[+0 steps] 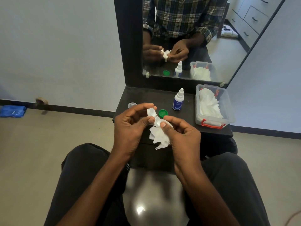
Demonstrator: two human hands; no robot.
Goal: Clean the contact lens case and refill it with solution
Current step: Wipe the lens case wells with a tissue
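Observation:
My left hand [130, 126] grips a clear two-well contact lens case [153, 115] above the front of the dark shelf [146, 97]. My right hand [180, 136] holds a crumpled white tissue [159, 136] under the case, its thumb pressing into the nearer well. Both caps lie on the shelf: a green cap [163, 113] just behind my hands and a clear cap [132, 105] to the left. The solution bottle [178, 101], white with a blue label and its white nozzle cap on, stands upright behind the green cap.
A clear plastic box [228, 101] with red latches holds white tissues on the right of the shelf. A mirror [187, 38] stands behind the shelf and reflects my hands. My legs are below, and a blue packet [12, 111] lies on the floor at far left.

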